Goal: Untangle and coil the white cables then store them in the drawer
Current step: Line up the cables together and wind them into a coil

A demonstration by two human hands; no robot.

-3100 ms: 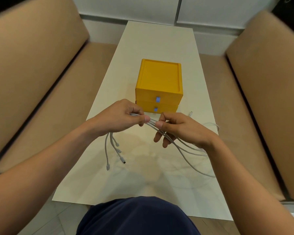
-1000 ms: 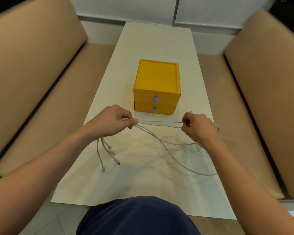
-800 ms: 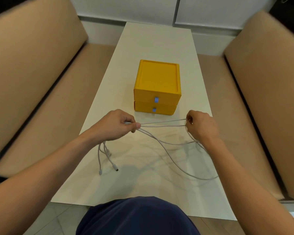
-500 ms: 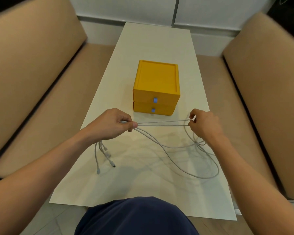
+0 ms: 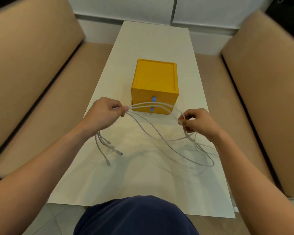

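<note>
Your left hand point(image 5: 104, 114) and right hand point(image 5: 196, 122) each pinched the white cables point(image 5: 153, 133) in a closed grip above the tabletop point(image 5: 153, 41), before the shut yellow drawers point(image 5: 154, 97).

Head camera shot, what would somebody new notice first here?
Probably the yellow drawer box, bright at the middle of the pale table, both drawers shut. Next, the white cables strung in front of it between the left hand and right hand, with plug ends dangling below the left hand.
</note>
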